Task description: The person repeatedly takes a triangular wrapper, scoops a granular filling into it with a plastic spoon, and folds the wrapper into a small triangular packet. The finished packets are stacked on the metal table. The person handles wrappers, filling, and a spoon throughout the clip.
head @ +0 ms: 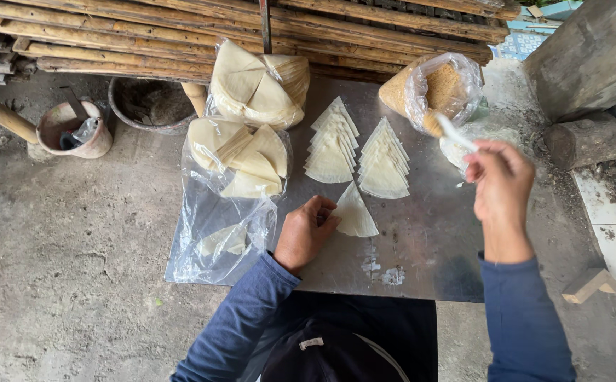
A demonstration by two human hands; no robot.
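**Hands at the wrapper sheets**

The left hand [306,230] rests on the metal surface [428,247], its fingertips touching the left edge of a single triangular wrapper [355,213] lying near the middle; its grip is loose and closed on nothing. The right hand [500,185] is raised over the right side, its grip closed on a white spoon [455,131] that points to the open bag of brown crumbs [435,88] at the far right. Two fanned rows of wrappers [359,150] lie just beyond the single one. Clear bags of wrappers [248,134] sit to the far left.
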